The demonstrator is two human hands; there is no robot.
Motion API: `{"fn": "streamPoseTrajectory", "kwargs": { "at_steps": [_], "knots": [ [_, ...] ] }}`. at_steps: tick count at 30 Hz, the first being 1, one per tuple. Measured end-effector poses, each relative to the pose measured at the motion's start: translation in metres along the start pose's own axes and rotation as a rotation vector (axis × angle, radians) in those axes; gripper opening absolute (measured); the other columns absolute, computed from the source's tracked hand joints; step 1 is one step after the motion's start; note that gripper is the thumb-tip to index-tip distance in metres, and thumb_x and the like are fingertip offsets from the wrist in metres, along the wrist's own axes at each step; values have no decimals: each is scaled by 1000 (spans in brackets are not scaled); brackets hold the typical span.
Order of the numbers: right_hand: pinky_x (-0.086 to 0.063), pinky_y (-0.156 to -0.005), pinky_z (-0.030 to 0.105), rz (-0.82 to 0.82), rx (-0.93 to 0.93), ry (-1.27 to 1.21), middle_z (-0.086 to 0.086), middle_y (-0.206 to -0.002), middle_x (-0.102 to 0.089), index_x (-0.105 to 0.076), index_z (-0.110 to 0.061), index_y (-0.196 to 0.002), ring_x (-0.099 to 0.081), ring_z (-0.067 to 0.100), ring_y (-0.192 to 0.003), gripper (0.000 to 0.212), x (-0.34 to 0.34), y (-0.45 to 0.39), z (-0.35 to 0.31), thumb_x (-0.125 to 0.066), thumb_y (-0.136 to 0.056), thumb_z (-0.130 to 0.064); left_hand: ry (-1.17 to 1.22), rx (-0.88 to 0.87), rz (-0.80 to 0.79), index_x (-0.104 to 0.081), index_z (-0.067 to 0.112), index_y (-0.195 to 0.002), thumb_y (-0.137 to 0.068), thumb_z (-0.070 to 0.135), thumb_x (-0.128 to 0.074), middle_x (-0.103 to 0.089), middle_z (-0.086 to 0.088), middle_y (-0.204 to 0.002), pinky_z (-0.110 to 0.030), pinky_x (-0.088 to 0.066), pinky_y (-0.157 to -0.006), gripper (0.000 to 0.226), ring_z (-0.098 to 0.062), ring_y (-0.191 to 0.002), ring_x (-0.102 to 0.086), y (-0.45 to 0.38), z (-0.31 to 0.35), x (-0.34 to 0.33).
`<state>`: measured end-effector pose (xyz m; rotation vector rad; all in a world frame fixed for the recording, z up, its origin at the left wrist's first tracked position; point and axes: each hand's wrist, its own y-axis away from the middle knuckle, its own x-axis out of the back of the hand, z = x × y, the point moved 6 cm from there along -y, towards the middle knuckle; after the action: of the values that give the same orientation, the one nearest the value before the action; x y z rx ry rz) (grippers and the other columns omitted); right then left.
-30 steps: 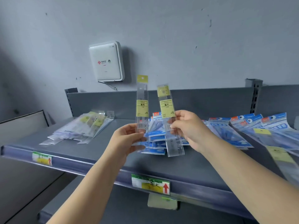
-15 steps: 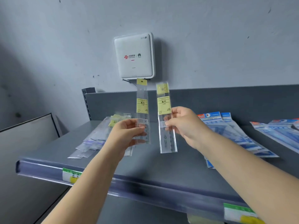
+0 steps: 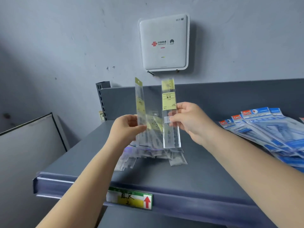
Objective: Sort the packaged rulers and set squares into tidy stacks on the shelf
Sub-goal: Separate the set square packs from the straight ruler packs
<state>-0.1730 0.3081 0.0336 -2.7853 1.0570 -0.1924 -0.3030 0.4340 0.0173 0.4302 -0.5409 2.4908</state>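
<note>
A: We are holding two packaged rulers upright above the shelf (image 3: 189, 175). Our left hand (image 3: 126, 129) is pinching the left ruler pack (image 3: 139, 102) low down, thumb in front and fingers behind. Our right hand (image 3: 189, 120) is clamped on the right ruler pack (image 3: 170, 112) near its middle.

B: Both are hanging over the loose ruler pile (image 3: 154, 155) toward the shelf's left end, apart from each other. What are we risking?

A: The sleeves look slick and thin, so a light pinch is probably letting the left one tilt; it is already leaning. If we are dropping them onto that splayed pile without squaring them, we are likely adding to the mess, not making a stack.

B: And several packs are fanning out toward the shelf's front edge. A careless nudge could be sending some over it, we judge.

A: The set square packs (image 3: 266, 129) are lying fanned at the shelf's right side, well apart from the rulers, so mixing seems unlikely.

B: Around us, the grey shelf is carrying a price label (image 3: 131, 199) with a red arrow on its front lip. Its back panel (image 3: 230, 96) is standing behind. A white WiFi router (image 3: 164, 43) is hanging on the grey wall (image 3: 65, 38) above, and a pale board (image 3: 29, 145) is leaning at the left.
</note>
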Motion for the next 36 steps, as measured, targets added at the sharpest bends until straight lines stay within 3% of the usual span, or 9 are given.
{"fn": "streamPoseTrajectory", "kwargs": {
  "at_steps": [2,4,6,8,10,15,19,22,36],
  "knots": [
    [-49,-75,33,16,49,-8,2,-79,-60,-59,-15,-85,-55,17,-66,31,-9,-6,-9,-54,-81,15,-225,-56,98,-54,11,-122,-85,20,-66,-58,-2,-114,-25,-40,-77,40,-12,-87,-52,-6,-5,11],
    [-51,-80,36,46,120,-4,2,-80,-62,-60,-17,-86,-56,16,-66,30,-16,-14,-19,-57,-80,12,-298,-113,142,-50,11,-126,-87,21,-62,-54,-3,-120,-25,-36,-82,41,-14,-95,-46,-8,-4,18],
    [-53,-87,42,50,153,94,5,-91,-66,-60,-13,-102,-61,18,-74,29,-25,-23,-21,-61,-79,6,-361,-153,138,-52,12,-126,-89,21,-59,-54,-3,-122,-28,-38,-86,39,-18,-102,-49,-9,-2,20],
    [-49,-94,44,34,82,423,12,-117,-59,-45,-3,-129,-61,24,-97,52,-30,-31,-12,-65,-81,-5,-429,-180,131,-53,13,-124,-89,22,-57,-55,-3,-121,-32,-41,-90,36,-22,-108,-50,-11,-1,18],
    [-47,-94,39,30,79,763,13,-130,-50,-35,-1,-133,-55,27,-111,57,-27,-31,-6,-62,-84,-12,-523,-176,96,-54,15,-123,-90,26,-56,-56,-3,-121,-37,-43,-93,35,-24,-111,-50,-12,0,12],
    [-43,-89,32,75,350,1109,1,-127,-51,-46,-15,-129,-47,21,-117,40,-1,-11,-25,-51,-90,-17,-706,-183,-3,-53,19,-124,-90,33,-52,-55,0,-124,-38,-42,-96,36,-24,-117,-48,-13,10,-14],
    [-36,-74,30,145,415,1390,-1,-119,-52,-50,-17,-121,-46,22,-112,30,38,6,-29,-46,-92,-22,-870,-317,1,-51,20,-125,-92,35,-48,-55,1,-124,-34,-37,-93,36,-24,-117,-47,-3,42,-49],
    [-31,-75,31,156,423,1599,0,-117,-52,-50,-17,-120,-46,23,-110,29,74,19,-26,-43,-93,-26,-954,-400,-20,-50,20,-125,-93,37,-46,-53,1,-122,-33,-35,-90,36,-24,-116,-46,9,68,-85],
    [-31,-78,32,204,341,1699,-1,-114,-51,-49,-18,-118,-46,23,-109,28,296,102,-12,-43,-92,-28,-1010,-679,-105,-48,20,-126,-94,41,-41,-52,1,-120,-32,-34,-90,39,-23,-112,-47,92,196,-295]
  ]
}}
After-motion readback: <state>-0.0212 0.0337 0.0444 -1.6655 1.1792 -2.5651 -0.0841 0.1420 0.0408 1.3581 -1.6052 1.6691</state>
